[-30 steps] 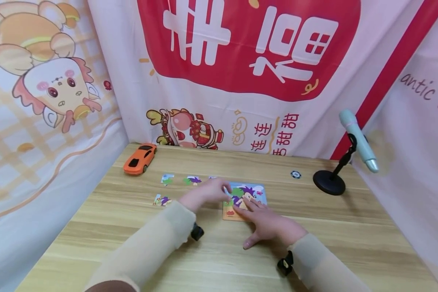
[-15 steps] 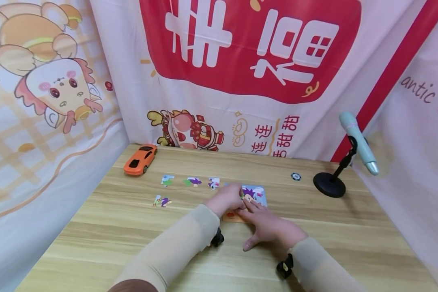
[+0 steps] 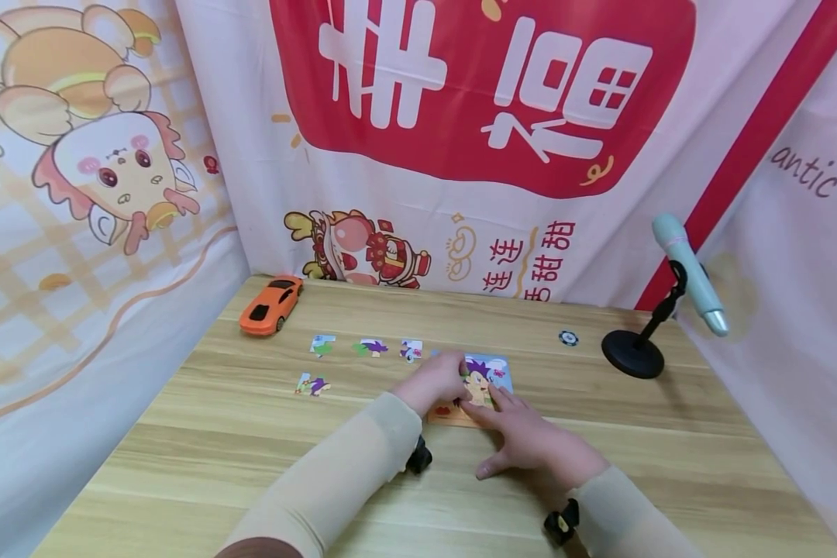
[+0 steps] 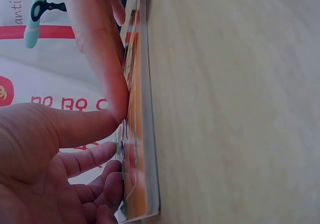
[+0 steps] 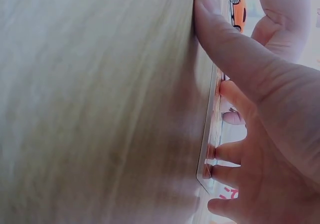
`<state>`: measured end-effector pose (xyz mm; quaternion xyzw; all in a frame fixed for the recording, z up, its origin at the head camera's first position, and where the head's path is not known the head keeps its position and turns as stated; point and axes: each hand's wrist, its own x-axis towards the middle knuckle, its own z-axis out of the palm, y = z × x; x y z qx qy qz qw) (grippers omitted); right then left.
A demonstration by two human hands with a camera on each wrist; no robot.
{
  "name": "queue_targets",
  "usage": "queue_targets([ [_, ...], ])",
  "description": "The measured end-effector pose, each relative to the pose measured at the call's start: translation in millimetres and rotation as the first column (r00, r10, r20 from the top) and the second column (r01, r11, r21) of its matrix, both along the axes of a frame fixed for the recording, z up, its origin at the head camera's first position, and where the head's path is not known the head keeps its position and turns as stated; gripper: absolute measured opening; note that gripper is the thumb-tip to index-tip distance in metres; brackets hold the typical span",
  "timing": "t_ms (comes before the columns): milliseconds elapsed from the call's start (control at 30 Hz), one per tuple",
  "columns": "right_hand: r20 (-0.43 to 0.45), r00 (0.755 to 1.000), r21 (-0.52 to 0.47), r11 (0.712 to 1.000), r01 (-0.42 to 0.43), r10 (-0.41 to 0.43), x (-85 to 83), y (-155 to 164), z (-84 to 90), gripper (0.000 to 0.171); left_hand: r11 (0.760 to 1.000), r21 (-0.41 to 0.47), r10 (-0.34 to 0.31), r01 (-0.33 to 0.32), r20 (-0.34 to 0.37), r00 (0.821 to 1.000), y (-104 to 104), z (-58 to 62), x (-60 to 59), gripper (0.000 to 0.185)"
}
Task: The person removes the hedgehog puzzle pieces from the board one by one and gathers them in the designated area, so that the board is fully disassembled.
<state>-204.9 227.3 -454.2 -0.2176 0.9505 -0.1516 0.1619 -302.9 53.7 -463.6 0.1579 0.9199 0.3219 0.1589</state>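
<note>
A jigsaw puzzle board (image 3: 498, 370) with a purple-haired cartoon picture and an orange lower edge lies flat on the table. My left hand (image 3: 435, 381) is over its left part. In the left wrist view, the left thumb (image 4: 87, 125) and fingertips come down on the board's face, pinching at a puzzle piece largely hidden by the hand. My right hand (image 3: 530, 436) rests spread, its fingertips on the board's lower right part and its thumb on the table. Loose puzzle pieces (image 3: 371, 348) lie left of the board, one piece (image 3: 312, 384) nearer me.
An orange toy car (image 3: 272, 305) stands at the back left. A light-blue microphone (image 3: 690, 271) on a black stand (image 3: 633, 354) is at the back right, with a small round chip (image 3: 568, 338) left of it. Printed cloth (image 3: 488, 232) hangs behind the wooden table (image 3: 363, 480).
My left hand has moved right and slightly down, from the board's left edge onto its picture, uncovering a loose piece at upper left. The right hand stays on the board, barely shifting.
</note>
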Motion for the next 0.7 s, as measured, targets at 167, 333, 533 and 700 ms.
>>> queue_targets([
  [167, -0.004, 1.000, 0.005, 1.000, 0.006, -0.006, 0.6, 1.3, -2.4, 0.100, 1.000, 0.028, 0.007, -0.007, 0.015, 1.000, -0.1, 0.0, 0.9, 0.040],
  [333, 0.009, 1.000, 0.011, 1.000, 0.016, -0.016, -0.7, 1.4, -2.9, 0.099, 0.996, 0.086, 0.015, -0.018, 0.035, 0.999, -1.1, 1.1, 0.9, 0.034],
  [533, 0.003, 1.000, 0.005, 1.000, 0.001, -0.001, -1.1, 1.1, -3.2, 0.100, 0.989, 0.136, 0.049, -0.050, 0.014, 0.999, -1.7, -0.8, -2.8, 0.013],
  [700, 0.003, 1.000, 0.005, 1.000, 0.000, 0.000, 0.6, 0.9, -2.3, 0.100, 0.979, 0.195, 0.064, -0.059, -0.020, 0.998, -4.7, -2.0, -7.8, 0.009],
])
